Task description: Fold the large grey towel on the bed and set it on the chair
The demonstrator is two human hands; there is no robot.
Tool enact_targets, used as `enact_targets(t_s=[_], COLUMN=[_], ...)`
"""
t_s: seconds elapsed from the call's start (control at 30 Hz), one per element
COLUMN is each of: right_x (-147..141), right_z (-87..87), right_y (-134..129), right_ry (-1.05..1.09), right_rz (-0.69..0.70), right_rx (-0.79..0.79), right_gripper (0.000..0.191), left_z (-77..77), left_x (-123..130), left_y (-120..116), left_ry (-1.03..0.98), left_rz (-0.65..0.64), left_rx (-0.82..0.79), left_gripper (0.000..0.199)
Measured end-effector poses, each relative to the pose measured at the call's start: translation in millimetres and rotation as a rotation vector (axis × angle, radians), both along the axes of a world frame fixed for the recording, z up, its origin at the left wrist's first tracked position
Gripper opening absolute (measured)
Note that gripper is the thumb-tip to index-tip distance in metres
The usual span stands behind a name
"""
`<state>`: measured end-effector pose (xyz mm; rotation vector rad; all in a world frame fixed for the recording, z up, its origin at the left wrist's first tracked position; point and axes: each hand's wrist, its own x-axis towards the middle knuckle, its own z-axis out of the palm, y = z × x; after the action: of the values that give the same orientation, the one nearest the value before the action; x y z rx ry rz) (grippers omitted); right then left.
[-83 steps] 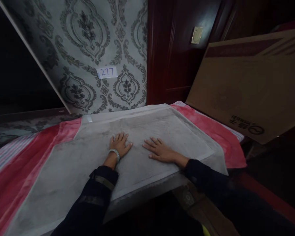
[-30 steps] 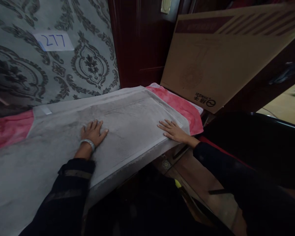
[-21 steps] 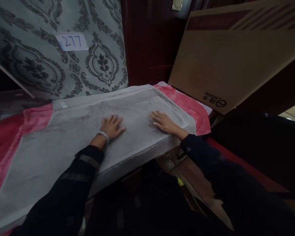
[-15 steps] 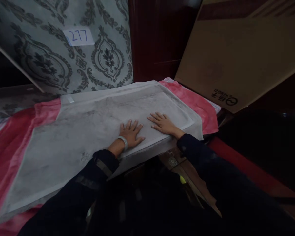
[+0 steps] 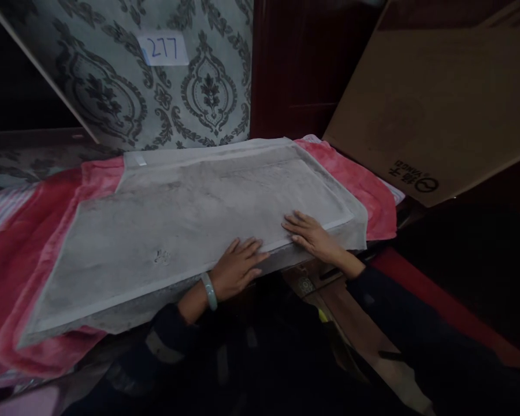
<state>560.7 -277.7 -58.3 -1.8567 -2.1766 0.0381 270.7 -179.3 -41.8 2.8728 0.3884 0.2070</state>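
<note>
A grey towel-like cloth [image 5: 190, 202] with a pale border band lies spread over the surface in front of me, its near edge hanging down. My left hand [image 5: 237, 269], with a pale bangle at the wrist, rests at the near edge of the cloth, fingers stretched out. Farther right, my right hand [image 5: 309, 236] lies on the cloth by its near border, fingers extended. Neither hand grips anything. Beneath the grey cloth, a red-pink plush cloth [image 5: 34, 231] sticks out at the left and right ends.
Behind stands a patterned wall [image 5: 164, 110] bearing a paper label reading 277 [image 5: 163, 48]. A dark red panel [image 5: 303, 63] is beside it. A large cardboard box [image 5: 442, 104] leans at the right. Striped fabric [image 5: 8, 208] shows at far left.
Both hands have slid toward me, from the top of the cloth to its near edge; the right one also moved rightward. The view has shifted slightly. The grey cloth still lies spread.
</note>
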Motion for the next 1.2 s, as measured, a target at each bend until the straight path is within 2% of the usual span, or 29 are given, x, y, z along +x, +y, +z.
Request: enact_targets(t_s=[0.07, 0.17, 0.23, 0.33, 0.47, 0.6, 0.7, 0.8, 0.9, 0.97, 1.03, 1.1, 1.2], right_x=[-7, -26, -40, -56, -64, -68, -74, -81, -92, -104, -117, -130, -145], right_z=[13.7, 26.2, 24.5, 10.4, -7.9, -17.1, -20.9, -14.2, 4.9, 17.4, 22.8, 18.5, 0.5], right_y=[18, 56, 78, 89, 68, 31, 9, 3, 24, 50, 78, 98, 107], right_ry=[-0.009, -0.027, -0.02, -0.056, -0.097, -0.075, -0.002, 0.126, 0.155, 0.128, 0.11, 0.088, 0.009], right_rz=[0.018, 0.005, -0.013, 0.002, 0.057, 0.081, 0.074, 0.109, 0.171, 0.187, 0.187, 0.185, 0.205], right_rx=[0.031, 0.073, 0.04, -0.051, -0.047, -0.025, 0.006, 0.031, 0.068, 0.101, 0.121, 0.11, 0.035], right_gripper=[0.057, 0.06, 0.063, 0.065, 0.061, 0.061, 0.06, 0.056, 0.056, 0.058, 0.061, 0.064, 0.066], left_z=[11.7, 25.5, 24.8, 9.0, -15.1, -29.0, -33.1, -25.7, -5.5, 9.3, 18.5, 18.7, 4.8], left_x=[-6, -10, -12, -17, -27, -38, -47, -59, -75, -88, -104, -121, -142], left_y=[10, 29, 35, 26, -1, -23, -34, -40, -33, -20, -4, 9, 17], left_ry=[-0.064, -0.092, -0.006, 0.107, 0.06, -0.036, -0.097, -0.162, -0.242, -0.247, -0.188, -0.092, 0.042], left_rz=[0.058, 0.324, 0.478, 0.565, 0.567, 0.565, 0.563, 0.491, 0.517, 0.65, 0.82, 0.984, 1.128], left_rx=[-0.028, 0.082, 0.137, 0.173, 0.229, 0.246, 0.235, 0.204, 0.189, 0.216, 0.244, 0.246, 0.234], left_gripper=[0.048, 0.05, 0.053, 0.058, 0.061, 0.061, 0.057, 0.047, 0.043, 0.047, 0.053, 0.06, 0.066])
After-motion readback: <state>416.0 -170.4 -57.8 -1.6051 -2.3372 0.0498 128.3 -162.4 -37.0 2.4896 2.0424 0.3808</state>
